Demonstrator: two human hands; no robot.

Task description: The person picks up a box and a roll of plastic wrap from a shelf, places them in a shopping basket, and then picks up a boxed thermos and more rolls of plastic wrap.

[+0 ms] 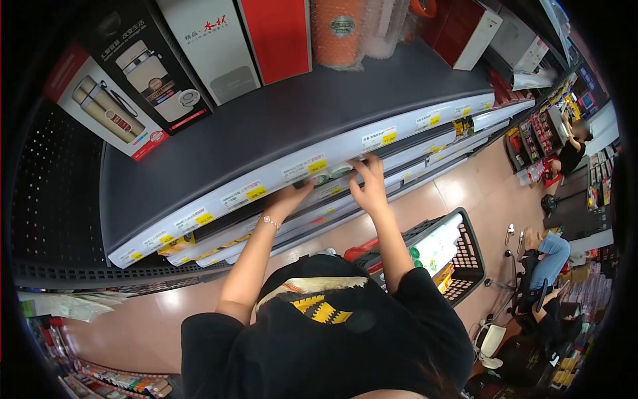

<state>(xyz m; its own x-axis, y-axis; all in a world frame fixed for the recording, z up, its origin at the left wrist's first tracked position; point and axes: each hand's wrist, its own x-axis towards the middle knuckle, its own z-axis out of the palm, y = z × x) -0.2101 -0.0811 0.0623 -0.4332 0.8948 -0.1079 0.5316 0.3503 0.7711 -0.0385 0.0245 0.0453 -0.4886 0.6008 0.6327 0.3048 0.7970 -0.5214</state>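
Note:
Both my arms reach forward to the gap under the top shelf's front edge. In that gap, green and white items [340,171] show partly; their kind is hidden by the shelf edge. My left hand [291,198] is at their left end, thumb in view and the other fingers mostly hidden beneath the shelf lip. At their right end is my right hand [369,181], its fingers bent and apart along the edge. Whether it grips an item cannot be made out. A bracelet [269,221] circles my left wrist.
Boxed flasks [109,110] and a bubble-wrapped orange cup [339,30] stand on the top shelf [279,110]. Price tags line its edge. A black basket [468,256] with several packages stands at my right. Farther right are a seated person [548,266] and another person [570,153].

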